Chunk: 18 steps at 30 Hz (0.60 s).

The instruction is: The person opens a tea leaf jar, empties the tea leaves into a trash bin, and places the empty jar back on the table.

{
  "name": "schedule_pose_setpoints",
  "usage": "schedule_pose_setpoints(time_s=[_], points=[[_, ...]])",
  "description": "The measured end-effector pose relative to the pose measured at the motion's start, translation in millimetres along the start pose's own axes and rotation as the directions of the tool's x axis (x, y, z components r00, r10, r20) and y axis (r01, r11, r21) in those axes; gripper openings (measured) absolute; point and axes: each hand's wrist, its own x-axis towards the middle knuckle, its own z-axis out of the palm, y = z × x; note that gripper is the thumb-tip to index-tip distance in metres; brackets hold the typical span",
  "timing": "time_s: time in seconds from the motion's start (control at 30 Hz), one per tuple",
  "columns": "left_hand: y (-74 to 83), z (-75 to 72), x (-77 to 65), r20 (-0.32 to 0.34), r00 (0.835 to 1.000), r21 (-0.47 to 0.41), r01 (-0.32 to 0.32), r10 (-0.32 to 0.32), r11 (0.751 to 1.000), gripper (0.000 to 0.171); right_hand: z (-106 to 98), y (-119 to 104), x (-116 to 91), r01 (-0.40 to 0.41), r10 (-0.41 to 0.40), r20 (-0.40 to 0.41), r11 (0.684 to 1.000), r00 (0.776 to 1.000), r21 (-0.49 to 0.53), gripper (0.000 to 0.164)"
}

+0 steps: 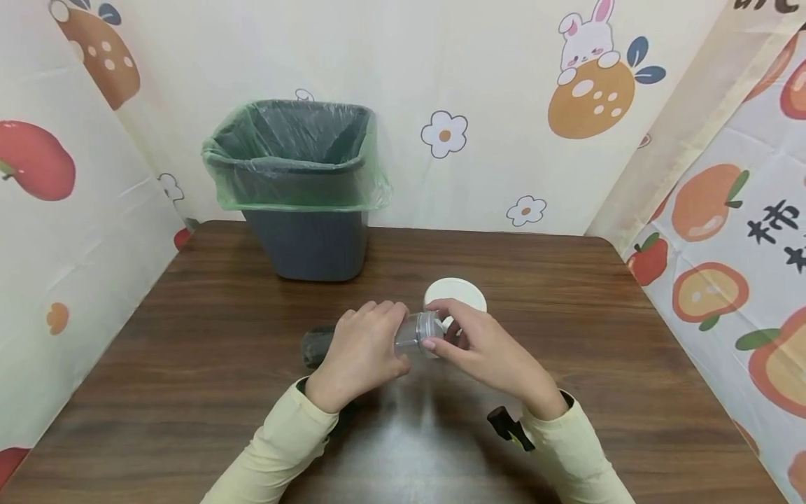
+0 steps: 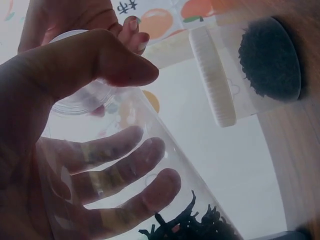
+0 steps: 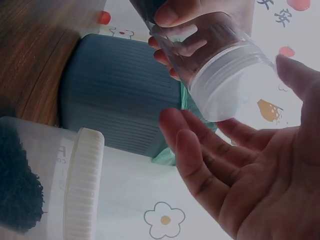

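My left hand point(image 1: 362, 350) grips a clear jar point(image 1: 407, 336) from above. The jar lies tilted on its side, its top toward the right. Dark, shredded, leaf-like bits point(image 2: 195, 225) gather at its bottom end, to the left in the head view. At the jar's top is a clear lid point(image 3: 232, 85). My right hand point(image 1: 488, 346) has its thumb and fingertips at opposite edges of this lid, with the other fingers loosely bent. Just beyond the right hand stands a second jar with a white ridged lid point(image 1: 455, 292) and dark shredded contents point(image 3: 20, 185).
A dark grey bin point(image 1: 308, 245) with a green plastic liner point(image 1: 296, 185) stands at the back left of the brown wooden table point(image 1: 567, 301). Patterned cloth point(image 1: 485, 84) hangs behind and at both sides. A small black camera point(image 1: 504, 423) sits at my right wrist.
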Motion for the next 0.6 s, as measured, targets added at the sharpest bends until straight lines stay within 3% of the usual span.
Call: schedule_pose_setpoints(time_s=[0.23,0.43,0.5,0.6], points=[[-0.6,-1.3,0.1,-0.016,1.000,0.011,-0.012,0.013,1.000,0.038,0.1,2.6,0.7,0.137,-0.137,-0.013,0.991,0.991,0.006,0.045],[-1.2,-1.9,0.1,-0.021,1.000,0.018,-0.012,0.012,1.000,0.038,-0.2,6.1,3.4,0.324,-0.324,-0.019,0.946,0.946,-0.033,0.049],[-1.3,-1.7,-1.0,-0.022,1.000,0.009,-0.009,0.009,1.000,0.039,0.2,6.9,3.1,0.342,-0.343,-0.020,0.939,0.939,-0.048,0.055],[-1.0,-0.9,-2.7,-0.028,1.000,0.007,-0.012,0.013,1.000,0.040,0.4,6.2,0.9,0.287,-0.287,-0.034,0.958,0.957,-0.028,0.068]])
